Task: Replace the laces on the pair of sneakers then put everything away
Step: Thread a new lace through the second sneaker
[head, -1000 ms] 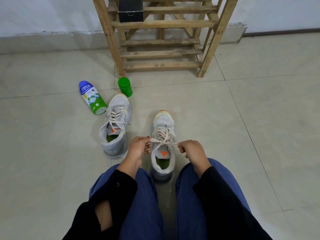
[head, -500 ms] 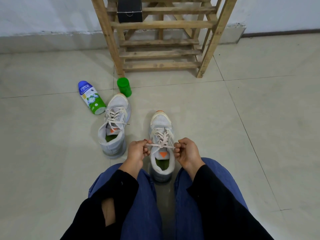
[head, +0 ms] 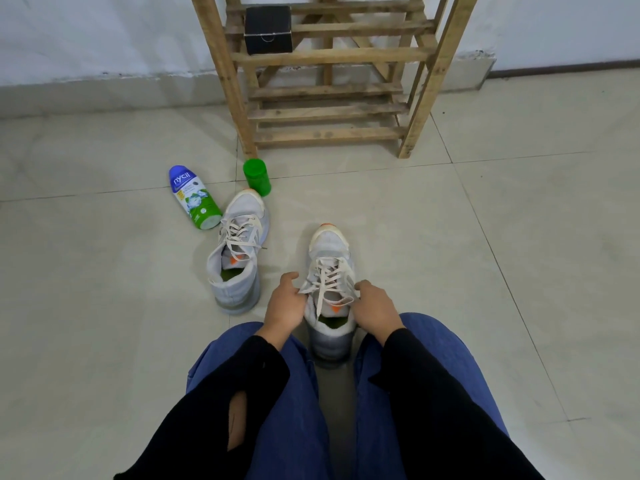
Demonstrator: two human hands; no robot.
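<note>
— Where is the work being done?

— On the near sneaker (head: pixel 330 271), which is stood upright on the floor (head: pixel 485 271) between the knees, toe pointed away. It is judged to be set there so that both sides can be reached alike.

— And the hands?

— The left hand (head: pixel 284 306) is laid against the sneaker's left side, with the fingers curled and the laces (head: pixel 329 282) pinched where they leave the top eyelets. The right hand (head: pixel 375 310) is held at the opposite side, fingertips curled onto the loose loop by the collar. A pinch is read there too, though the contact itself is partly hidden.

— Why one hand per side?

— Probably so that the ends can be drawn evenly and tied or tucked. The lacing is already crossed through the eyelets.

— What of the other sneaker (head: pixel 239 258)?

— It is parked to the left, laced, apart from both hands. A bottle (head: pixel 195 199) is lain on its side just beyond it, near a green cup (head: pixel 257 176).

— And putting away?

— Not yet done. The wooden rack (head: pixel 325 109) is stood against the wall, with only a black box (head: pixel 268 29) seen on a shelf.
</note>
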